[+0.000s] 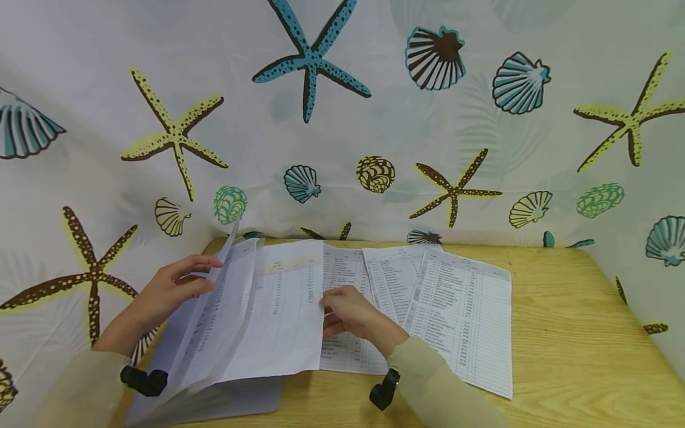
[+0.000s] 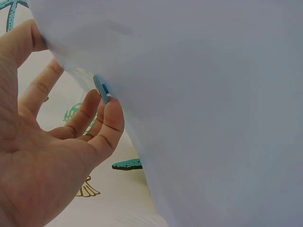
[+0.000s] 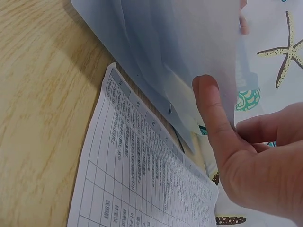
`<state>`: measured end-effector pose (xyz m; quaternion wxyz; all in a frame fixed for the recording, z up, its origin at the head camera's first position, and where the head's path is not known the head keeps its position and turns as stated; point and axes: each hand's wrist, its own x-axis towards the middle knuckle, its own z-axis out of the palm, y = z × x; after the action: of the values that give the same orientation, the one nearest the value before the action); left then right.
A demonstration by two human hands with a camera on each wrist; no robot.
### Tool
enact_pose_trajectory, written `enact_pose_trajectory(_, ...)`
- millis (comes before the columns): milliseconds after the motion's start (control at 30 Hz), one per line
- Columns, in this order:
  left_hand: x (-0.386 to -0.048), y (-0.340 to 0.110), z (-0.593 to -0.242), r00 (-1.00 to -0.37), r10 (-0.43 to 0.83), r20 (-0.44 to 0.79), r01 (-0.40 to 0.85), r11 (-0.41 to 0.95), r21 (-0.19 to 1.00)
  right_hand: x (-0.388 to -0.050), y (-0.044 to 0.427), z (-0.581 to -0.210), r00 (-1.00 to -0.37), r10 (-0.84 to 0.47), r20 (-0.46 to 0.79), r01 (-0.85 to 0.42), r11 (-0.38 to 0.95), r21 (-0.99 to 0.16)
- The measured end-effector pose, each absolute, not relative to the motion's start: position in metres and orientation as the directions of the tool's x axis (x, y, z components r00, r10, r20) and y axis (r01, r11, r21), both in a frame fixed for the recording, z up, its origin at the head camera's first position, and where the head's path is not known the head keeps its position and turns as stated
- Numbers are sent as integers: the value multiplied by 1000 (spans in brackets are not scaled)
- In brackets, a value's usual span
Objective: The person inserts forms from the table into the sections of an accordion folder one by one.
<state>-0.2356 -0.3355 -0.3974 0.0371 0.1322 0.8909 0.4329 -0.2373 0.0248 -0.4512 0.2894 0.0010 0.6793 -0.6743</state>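
A blue-grey folder (image 1: 251,395) lies at the table's left with printed pages raised from it. My left hand (image 1: 171,288) holds the edge of the upright left pages (image 1: 227,279); the left wrist view shows their pale back (image 2: 199,113) and a small blue tab (image 2: 100,89) by the fingertips. With thumb and fingers, my right hand (image 1: 353,312) pinches the right edge of a printed sheet (image 1: 289,315) that leans over the folder. In the right wrist view the thumb (image 3: 208,94) presses the near face, the other fingers partly hidden behind.
Several printed sheets overlap on the wooden table (image 1: 578,333), including a middle sheet (image 1: 393,279) and a right-hand sheet (image 1: 462,315). Behind the table hangs a white cloth (image 1: 348,137) with starfish and shells, which also runs along both sides.
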Motion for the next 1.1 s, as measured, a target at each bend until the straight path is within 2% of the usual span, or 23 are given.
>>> enact_pose_trajectory(400,-236,-337,-399,-959,275,63,220,588,779,-239,18,-455,-801,-448,-397,415,63,-908)
enact_pose_trajectory(1100,-234,-335,-396,-963,263,53,204,588,783,-239,0,-455,-810,-437,-392,426,24,-905)
